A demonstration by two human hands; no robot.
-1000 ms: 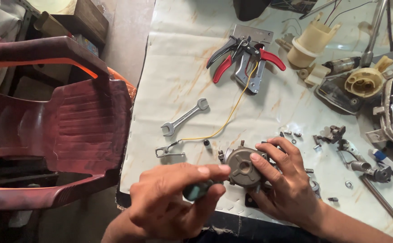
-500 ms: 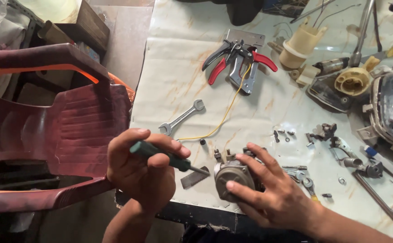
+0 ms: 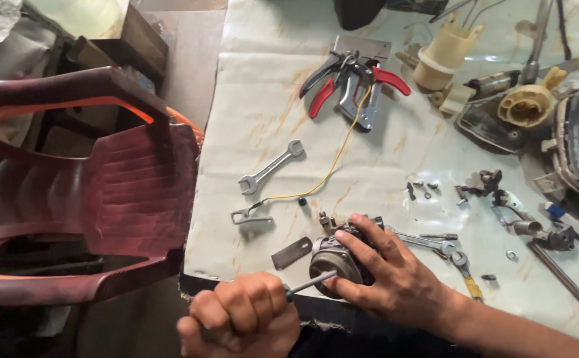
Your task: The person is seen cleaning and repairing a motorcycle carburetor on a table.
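Note:
My left hand (image 3: 243, 318) is closed in a fist around a green-handled screwdriver (image 3: 306, 284), low at the table's front edge. Its metal shaft points right and touches the round face of a small grey metal engine part (image 3: 332, 255). My right hand (image 3: 389, 278) lies over that part from the right, fingers spread across its top, pressing it onto the table. A dark flat metal plate (image 3: 291, 252) lies just left of the part.
A white marbled table (image 3: 269, 99) carries an open-ended wrench (image 3: 271, 166), a thin yellow wire (image 3: 336, 159), red-handled pliers (image 3: 352, 83), cream plastic parts (image 3: 445, 50), loose screws (image 3: 422, 189) and several tools at the right. A maroon plastic chair (image 3: 84, 199) stands close on the left.
My left hand has dropped lower and turned the screwdriver so that its tip now meets the metal part. My right hand still covers the part; the view has shifted slightly.

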